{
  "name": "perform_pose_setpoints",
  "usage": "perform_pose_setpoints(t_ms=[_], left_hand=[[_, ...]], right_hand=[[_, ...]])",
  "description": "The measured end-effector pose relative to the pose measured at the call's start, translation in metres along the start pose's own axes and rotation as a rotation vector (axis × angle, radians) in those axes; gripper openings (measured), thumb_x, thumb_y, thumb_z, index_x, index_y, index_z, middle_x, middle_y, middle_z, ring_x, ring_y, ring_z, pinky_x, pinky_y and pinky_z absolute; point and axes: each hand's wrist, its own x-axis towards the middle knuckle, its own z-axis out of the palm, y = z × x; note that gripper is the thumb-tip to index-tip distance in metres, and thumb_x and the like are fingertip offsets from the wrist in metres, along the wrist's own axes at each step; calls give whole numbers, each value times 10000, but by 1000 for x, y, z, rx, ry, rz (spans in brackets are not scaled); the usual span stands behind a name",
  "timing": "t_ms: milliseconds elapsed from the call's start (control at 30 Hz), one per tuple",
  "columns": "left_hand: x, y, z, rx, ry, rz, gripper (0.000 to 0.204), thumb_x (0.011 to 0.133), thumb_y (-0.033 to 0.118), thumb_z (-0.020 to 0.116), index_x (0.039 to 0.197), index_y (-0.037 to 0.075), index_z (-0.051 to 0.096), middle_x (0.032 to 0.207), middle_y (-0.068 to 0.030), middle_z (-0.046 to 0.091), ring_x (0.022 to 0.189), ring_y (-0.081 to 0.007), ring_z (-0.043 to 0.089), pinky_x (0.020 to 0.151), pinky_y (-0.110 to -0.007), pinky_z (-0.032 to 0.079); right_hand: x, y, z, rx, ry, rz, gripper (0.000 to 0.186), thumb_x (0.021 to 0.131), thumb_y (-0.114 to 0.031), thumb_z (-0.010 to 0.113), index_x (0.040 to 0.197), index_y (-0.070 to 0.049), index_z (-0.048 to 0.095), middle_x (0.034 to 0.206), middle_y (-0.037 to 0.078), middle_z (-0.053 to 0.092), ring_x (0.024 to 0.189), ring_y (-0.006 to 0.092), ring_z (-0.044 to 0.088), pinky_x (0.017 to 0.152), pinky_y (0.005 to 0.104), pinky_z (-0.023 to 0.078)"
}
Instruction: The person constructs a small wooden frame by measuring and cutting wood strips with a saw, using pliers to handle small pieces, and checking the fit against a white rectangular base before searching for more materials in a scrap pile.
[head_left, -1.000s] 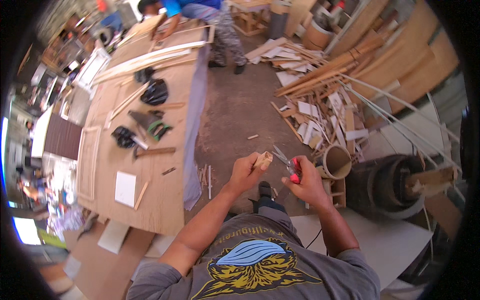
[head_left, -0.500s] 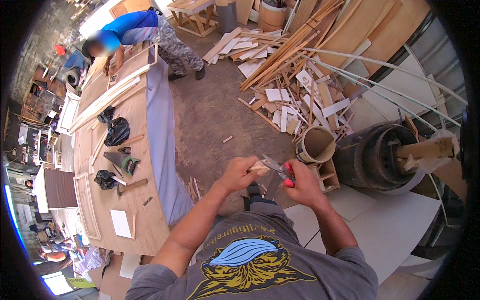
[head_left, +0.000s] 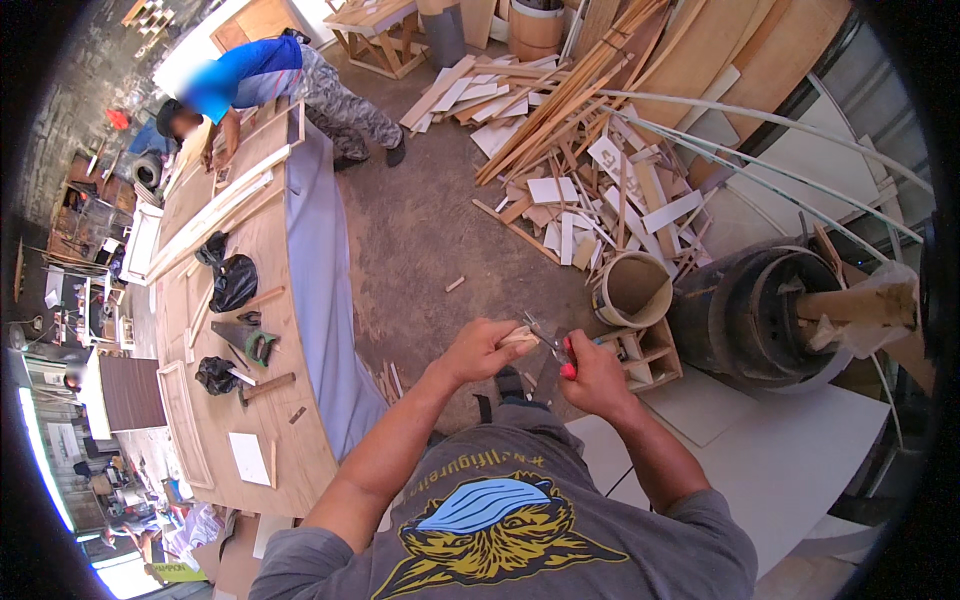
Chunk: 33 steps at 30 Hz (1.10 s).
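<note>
The small pale wooden piece [head_left: 518,339] is in our left hand [head_left: 481,351], whose grip is closed around it. Its long axis points rightward, to the red-handled metal snips [head_left: 559,350] gripped by our right hand [head_left: 599,377].

The wooden table [head_left: 305,450] on the left holds a hammer [head_left: 270,387], a handsaw [head_left: 259,348], black bags [head_left: 234,284] and, farther away, wood strips [head_left: 222,209].

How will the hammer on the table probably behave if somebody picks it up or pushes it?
The hammer will probably feel head-heavy, as its dark head sits at one end. Its straight wooden-looking handle should stay stiff. Pushed, it would likely pivot rather than roll, because the head lies crosswise.
</note>
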Motion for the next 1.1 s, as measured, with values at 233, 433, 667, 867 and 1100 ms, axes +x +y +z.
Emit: perform_pose_setpoints(t_ms=[233, 433, 667, 867, 1100], left_hand=[[6, -21, 0, 13, 64, -129, 402, 971, 437, 627, 1009, 38, 668, 712, -100, 589, 647, -169, 555, 622, -367, 461], [9, -23, -10, -12, 59, -116, 448, 981, 474, 617, 965, 28, 648, 682, -39, 523, 664, -116, 490, 598, -330, 427], [4, -21, -18, -4, 66, -33, 399, 964, 437, 636, 893, 44, 641, 658, -75, 532, 600, -153, 483, 568, -348, 413], [-7, -13, -26, 68, 26, -46, 364, 944, 443, 650, 896, 83, 674, 662, -157, 604, 623, -346, 630, 571, -422, 445], [-14, -5, -26, 50, 46, -51, 339, 939, 414, 655, 906, 77, 672, 682, -174, 606, 654, -369, 639, 587, -435, 459]], right_hand=[[23, 18, 3, 139, -139, 146, 423, 772, -142, 691, 1146, -34, 527, 969, 233, 662, 916, 470, 650, 796, 529, 506], [27, 11, 1, 193, -56, 12, 554, 725, -179, 782, 1190, -40, 517, 1101, 203, 600, 1043, 399, 600, 865, 453, 480], [28, -5, 2, 104, -74, 11, 551, 735, -195, 761, 1200, -45, 506, 1074, 209, 609, 1034, 418, 606, 851, 478, 481], [23, -13, 7, 60, -131, 0, 452, 767, -176, 674, 1158, -40, 493, 1031, 245, 615, 1006, 475, 594, 808, 530, 469], [25, -4, 27, -24, -251, 76, 442, 775, -216, 690, 1140, -27, 525, 985, 254, 647, 964, 487, 631, 805, 542, 495]])
